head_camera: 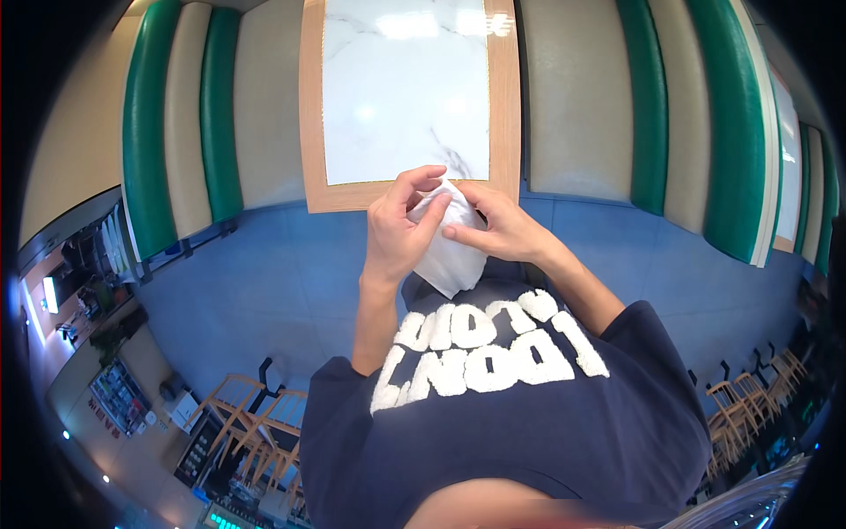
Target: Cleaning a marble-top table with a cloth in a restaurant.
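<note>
A thin white sheet (pixel 449 261), a cloth or a paper tissue, is held in front of my chest near the table's front edge. My left hand (pixel 400 228) grips it from the left, with the thumb lying over its upper part and the index finger arched above. On the other side my right hand (pixel 509 225) pinches the sheet, its thumb on the front face. The upper end is gathered into a point between the hands, and the lower end hangs loose in creases. Some fingers of both hands are hidden behind it.
A table (pixel 410 86) with a white marble-look top and wooden rim stands ahead. Green and beige padded benches (pixel 221 112) flank it on the left, with matching benches (pixel 648 106) on the right. Blue-looking floor (pixel 264 278) surrounds me. Wooden chairs (pixel 264 423) are behind.
</note>
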`<state>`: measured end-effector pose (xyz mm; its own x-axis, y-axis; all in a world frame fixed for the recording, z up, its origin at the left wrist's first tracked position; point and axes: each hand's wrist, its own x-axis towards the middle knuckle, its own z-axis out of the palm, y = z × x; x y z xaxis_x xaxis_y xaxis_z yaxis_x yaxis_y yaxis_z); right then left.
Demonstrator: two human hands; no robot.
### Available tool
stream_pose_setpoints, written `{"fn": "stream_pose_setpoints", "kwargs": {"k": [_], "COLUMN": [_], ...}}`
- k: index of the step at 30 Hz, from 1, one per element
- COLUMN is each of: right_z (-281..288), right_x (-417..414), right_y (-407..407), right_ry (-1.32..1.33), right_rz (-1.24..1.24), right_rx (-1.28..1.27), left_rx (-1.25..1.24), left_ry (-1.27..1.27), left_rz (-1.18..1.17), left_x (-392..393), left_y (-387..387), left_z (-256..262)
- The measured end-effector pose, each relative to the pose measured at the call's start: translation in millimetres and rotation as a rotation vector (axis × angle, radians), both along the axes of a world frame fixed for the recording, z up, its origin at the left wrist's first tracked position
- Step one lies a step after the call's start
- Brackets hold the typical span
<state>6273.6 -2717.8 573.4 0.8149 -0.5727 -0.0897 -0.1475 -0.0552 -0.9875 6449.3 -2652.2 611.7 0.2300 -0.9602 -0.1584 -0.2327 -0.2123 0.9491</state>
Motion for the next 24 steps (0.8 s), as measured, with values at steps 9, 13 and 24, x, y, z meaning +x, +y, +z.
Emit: {"fn": "stream_pose_setpoints", "kwargs": {"k": [9,13,24], "right_z": [-43,-67,-145], "right_x": [-6,-32,-15], "right_y": [-13,-35,-16], "right_ry": [-0.219,-0.051,0.725], "right_rz": [-0.496,-0.929,-0.625], "right_rx": [0.769,0.356,-0.792], "left_rx": [0.046,0.117,0.351], "left_ry": [-0.299,-0.438,-0.528], "left_rz": [0.097,-0.066,-0.209], "left_x": [-11,-7,102], "left_y": [-16,-2,51], "left_z": [-34,-52,-125]}}
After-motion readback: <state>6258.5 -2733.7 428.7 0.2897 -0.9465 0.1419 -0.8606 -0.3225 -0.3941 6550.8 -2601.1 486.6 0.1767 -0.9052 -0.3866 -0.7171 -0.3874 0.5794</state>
